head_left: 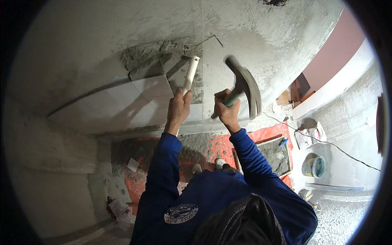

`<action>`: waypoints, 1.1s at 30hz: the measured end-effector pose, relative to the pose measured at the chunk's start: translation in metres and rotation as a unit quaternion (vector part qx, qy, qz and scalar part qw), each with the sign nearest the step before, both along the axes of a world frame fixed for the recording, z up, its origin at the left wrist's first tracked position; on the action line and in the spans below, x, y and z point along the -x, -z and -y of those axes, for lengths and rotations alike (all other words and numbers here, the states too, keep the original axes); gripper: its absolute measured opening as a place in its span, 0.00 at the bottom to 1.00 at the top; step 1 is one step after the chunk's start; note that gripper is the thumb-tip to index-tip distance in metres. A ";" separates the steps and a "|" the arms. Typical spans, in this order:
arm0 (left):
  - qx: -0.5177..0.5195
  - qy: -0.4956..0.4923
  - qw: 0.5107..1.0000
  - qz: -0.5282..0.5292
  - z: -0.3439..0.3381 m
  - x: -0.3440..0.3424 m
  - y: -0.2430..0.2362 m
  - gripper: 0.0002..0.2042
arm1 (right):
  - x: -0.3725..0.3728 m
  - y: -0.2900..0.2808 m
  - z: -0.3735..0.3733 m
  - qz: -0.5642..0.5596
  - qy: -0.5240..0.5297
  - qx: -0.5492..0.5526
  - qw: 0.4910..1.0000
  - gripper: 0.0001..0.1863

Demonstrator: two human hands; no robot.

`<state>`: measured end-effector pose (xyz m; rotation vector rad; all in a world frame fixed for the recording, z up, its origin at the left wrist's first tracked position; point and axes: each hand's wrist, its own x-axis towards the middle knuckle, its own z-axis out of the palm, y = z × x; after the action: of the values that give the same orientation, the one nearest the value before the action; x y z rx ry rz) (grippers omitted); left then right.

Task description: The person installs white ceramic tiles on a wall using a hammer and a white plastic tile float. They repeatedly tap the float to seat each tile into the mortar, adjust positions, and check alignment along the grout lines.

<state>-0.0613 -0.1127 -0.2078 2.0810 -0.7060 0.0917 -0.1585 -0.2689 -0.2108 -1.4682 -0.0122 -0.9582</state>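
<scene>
My left hand (179, 108) is closed around a narrow white strip (190, 75), held upright and slightly tilted in front of the wall. A small dark spot, perhaps a nail or hole, shows near its top end. My right hand (227, 109) grips a hammer (243, 83) by its green handle, with the curved metal head raised to the right and blurred. Behind the strip, the rough grey wall (269, 24) carries white tiles (153, 87) low on the left. Dark, ridged mortar (143, 59) lies just above the tiles.
Red sheeting (220, 145) covers part of the floor under my feet. At the right are a mortar trough (277, 157) with a blue-handled tool, a bucket (315, 166), a bag (312, 135) and a dark cable (343, 150). A tile piece (132, 164) lies left.
</scene>
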 end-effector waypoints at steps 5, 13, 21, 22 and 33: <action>0.032 -0.008 0.998 -0.053 0.008 -0.002 0.000 0.21 | -0.005 -0.015 0.015 -0.257 0.024 0.106 0.960 0.06; 0.060 0.059 0.965 -0.248 -0.019 -0.019 -0.031 0.23 | -0.004 -0.076 0.029 -0.343 -0.078 0.140 0.926 0.06; -0.013 0.111 0.963 -0.245 -0.042 -0.038 -0.064 0.21 | -0.004 -0.103 0.017 -0.204 0.021 0.260 0.943 0.08; -0.026 0.112 0.965 -0.237 -0.043 -0.041 -0.067 0.21 | -0.004 -0.102 0.018 -0.203 0.018 0.294 0.934 0.08; -0.119 0.153 0.943 -0.271 -0.055 -0.067 -0.091 0.22 | -0.017 -0.118 0.031 -0.396 0.014 0.260 0.880 0.05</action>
<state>0.0059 -0.0577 -0.1172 2.0514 -0.7035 -0.7473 -0.1412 -0.3000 -0.0931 -2.2843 0.3776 -0.3115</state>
